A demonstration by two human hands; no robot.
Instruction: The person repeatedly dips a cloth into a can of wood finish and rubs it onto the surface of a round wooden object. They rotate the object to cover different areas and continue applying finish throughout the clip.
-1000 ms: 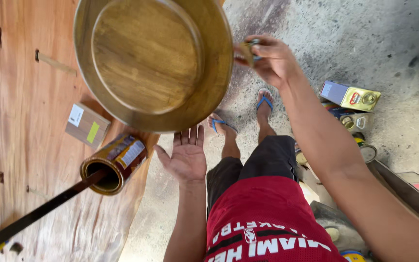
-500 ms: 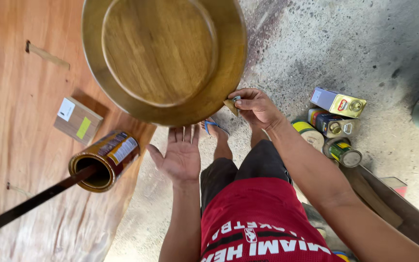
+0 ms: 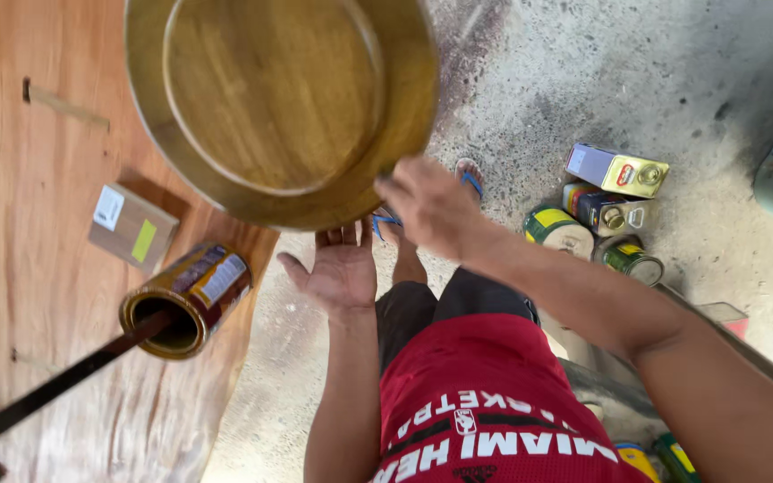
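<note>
A large round wooden bowl [image 3: 279,98], golden brown and glossy, is held up in front of me with its flat base facing the camera. My left hand [image 3: 337,273] is palm up under its lower rim, fingers spread and fingertips touching the bowl. My right hand [image 3: 431,206] reaches across to the lower right rim with its fingers curled against the edge. What it pinches is hidden behind the hand.
A reddish wooden slab [image 3: 29,134] on the left carries an open tin of dark finish [image 3: 190,300] with a dark stick [image 3: 55,385] in it, and a small cardboard box [image 3: 131,228]. Several tins [image 3: 617,170] stand on the concrete floor at right, beside my feet in blue sandals [image 3: 470,176].
My right hand has slid down along the rim from the upper right to the lower right, next to my left hand. The bowl has turned slightly; my left hand stays beneath it.
</note>
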